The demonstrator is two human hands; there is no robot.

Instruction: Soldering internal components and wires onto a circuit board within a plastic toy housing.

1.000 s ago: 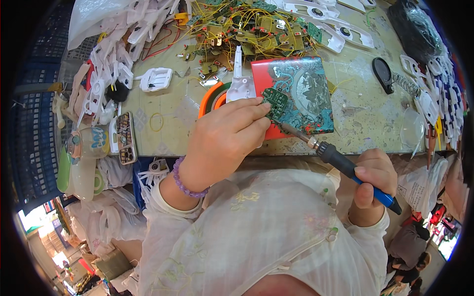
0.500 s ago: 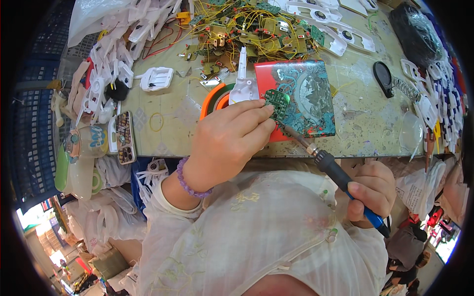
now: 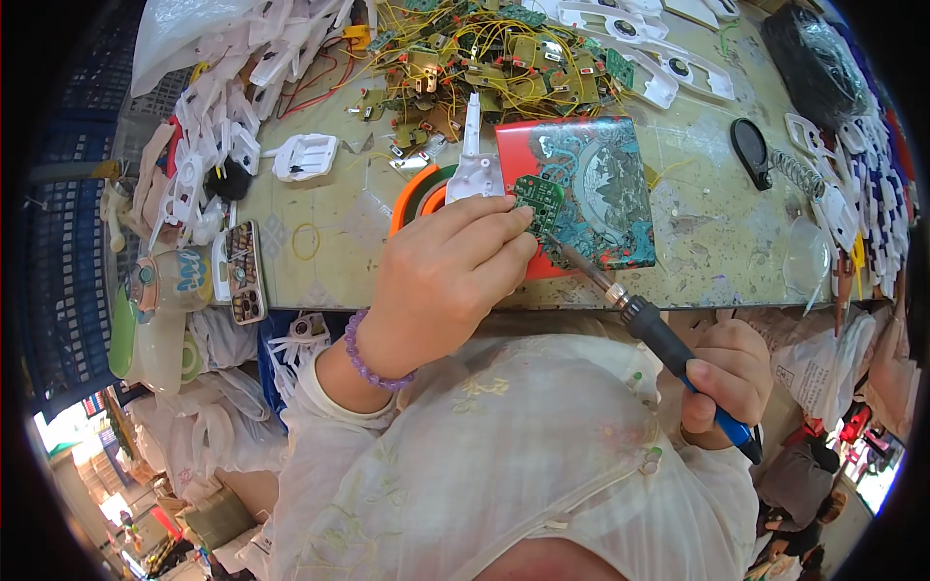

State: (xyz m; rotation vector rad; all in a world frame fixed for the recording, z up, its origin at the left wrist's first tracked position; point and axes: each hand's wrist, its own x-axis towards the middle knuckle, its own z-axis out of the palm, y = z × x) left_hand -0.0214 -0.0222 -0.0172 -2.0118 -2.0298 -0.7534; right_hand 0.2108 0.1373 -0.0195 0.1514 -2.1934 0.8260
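My left hand (image 3: 450, 266), with a purple bead bracelet on its wrist, pinches a small green circuit board (image 3: 544, 197) by its left edge. The board is held over a red book-like pad (image 3: 605, 184) with a teal and grey picture. In my right hand (image 3: 727, 382) is a soldering iron (image 3: 659, 334) with a dark grip and blue end. Its tip reaches the lower right part of the board; whether they touch I cannot tell. Just left of the pad lies a white plastic housing (image 3: 475, 174), partly behind my left fingers, beside an orange and green ring (image 3: 405, 201).
Circuit boards with yellow wires (image 3: 494, 68) are heaped at the back. White plastic parts (image 3: 208, 145) pile up on the left, near a phone (image 3: 246, 271). An iron stand with a coil spring (image 3: 796, 169) and a black-wrapped bundle (image 3: 814, 68) are on the right.
The board in my left hand has shifted very slightly left, and the soldering iron's tip has moved a little up against its lower edge. Both hands keep their holds.
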